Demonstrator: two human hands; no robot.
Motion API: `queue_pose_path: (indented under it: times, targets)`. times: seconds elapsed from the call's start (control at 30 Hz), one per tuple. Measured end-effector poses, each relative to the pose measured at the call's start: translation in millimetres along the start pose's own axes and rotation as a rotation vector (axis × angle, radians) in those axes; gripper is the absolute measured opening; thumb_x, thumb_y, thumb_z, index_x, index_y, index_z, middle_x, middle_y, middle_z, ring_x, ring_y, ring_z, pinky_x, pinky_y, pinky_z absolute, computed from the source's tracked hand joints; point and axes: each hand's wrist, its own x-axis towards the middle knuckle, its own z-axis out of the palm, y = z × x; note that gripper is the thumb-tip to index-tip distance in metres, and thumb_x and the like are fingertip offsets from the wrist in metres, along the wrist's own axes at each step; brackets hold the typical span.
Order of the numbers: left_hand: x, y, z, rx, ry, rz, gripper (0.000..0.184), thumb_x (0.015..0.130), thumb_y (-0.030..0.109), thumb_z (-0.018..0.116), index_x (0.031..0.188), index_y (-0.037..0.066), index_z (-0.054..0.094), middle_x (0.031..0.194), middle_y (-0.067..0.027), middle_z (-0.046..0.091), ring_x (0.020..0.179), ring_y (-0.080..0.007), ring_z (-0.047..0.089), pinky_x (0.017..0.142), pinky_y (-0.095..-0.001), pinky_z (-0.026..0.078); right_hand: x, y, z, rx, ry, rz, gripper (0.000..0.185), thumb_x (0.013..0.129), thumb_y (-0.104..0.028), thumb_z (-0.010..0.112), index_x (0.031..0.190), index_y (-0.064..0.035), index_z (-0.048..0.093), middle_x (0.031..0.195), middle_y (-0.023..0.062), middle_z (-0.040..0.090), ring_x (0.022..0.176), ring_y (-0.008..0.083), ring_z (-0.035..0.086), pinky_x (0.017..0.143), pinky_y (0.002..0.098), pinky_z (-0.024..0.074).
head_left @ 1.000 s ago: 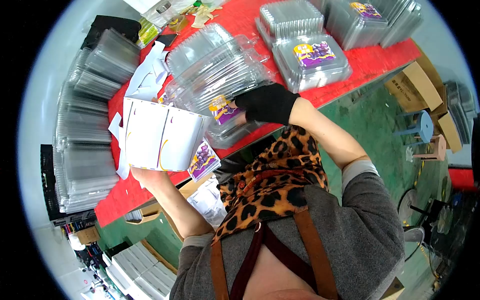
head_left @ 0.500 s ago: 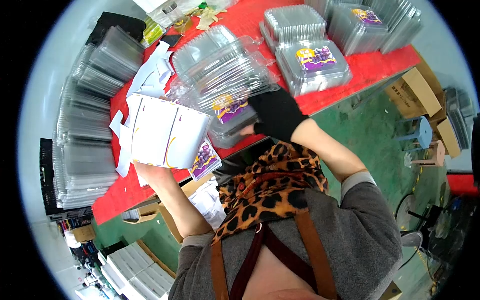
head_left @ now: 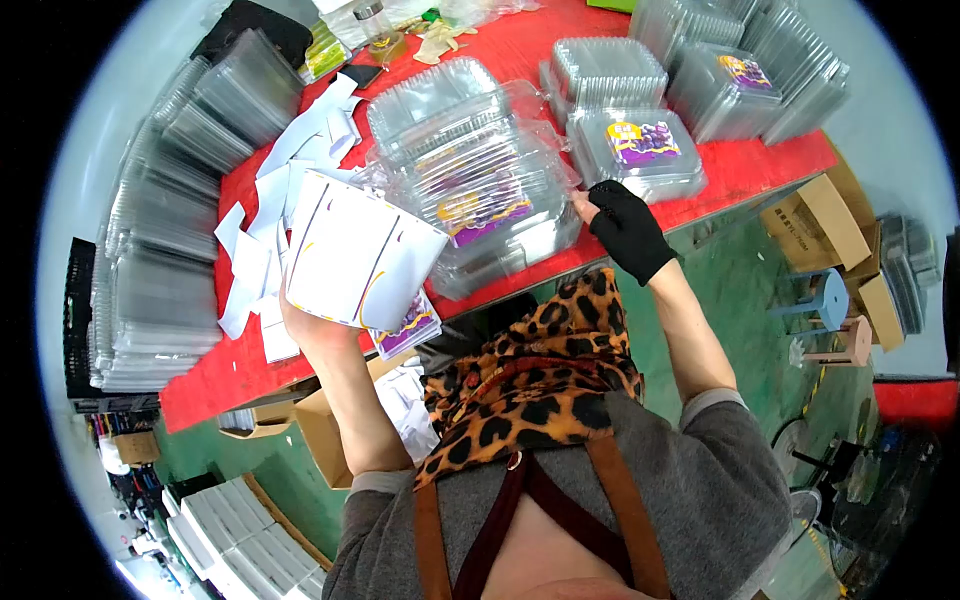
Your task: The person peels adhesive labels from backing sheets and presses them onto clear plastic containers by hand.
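Observation:
My left hand [head_left: 318, 325] grips a thick pad of white label sheets [head_left: 355, 255], its fingers mostly hidden underneath. Purple and yellow grape labels [head_left: 408, 325] show below the pad. In a black fingerless glove, my right hand [head_left: 628, 232] is at the right edge of a clear plastic clamshell box [head_left: 510, 255], its bare fingertips pinched against the rim. A grape label [head_left: 485, 212] shows on the box through its clear plastic. More clear clamshells [head_left: 435, 100] stand just behind it.
Labelled clamshell boxes [head_left: 640, 150] and stacked clear lids [head_left: 725, 90] stand along the right of the red table [head_left: 770, 160]. Nested clear containers [head_left: 165, 290] line the left side. White backing strips [head_left: 265, 220] lie beside the pad. A glass jar [head_left: 375, 25] stands at the back.
My right hand has moved from above the front of the box to its right edge. The box now sits squarer under the clear plastic. My left hand still holds the pad.

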Motion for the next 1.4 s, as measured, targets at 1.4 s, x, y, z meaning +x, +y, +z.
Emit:
queue_pose_path:
  times: [1.4]
  targets:
    - [2, 6, -38, -0.332, -0.562, -0.329, 0.04, 0.102, 0.022, 0.043, 0.129, -0.004, 0.056, 0.128, -0.021, 0.063, 0.115, -0.0344, 0.063, 0.1, -0.0473, 0.05, 39, 20, -18, 1.183, -0.251, 0.682, 0.035, 0.095, -0.02, 0.065, 0.12, 0.0031, 0.063, 0.095, 0.015, 0.072, 0.085, 0.0224, 0.072, 0.076, 0.0303, 0.0606]
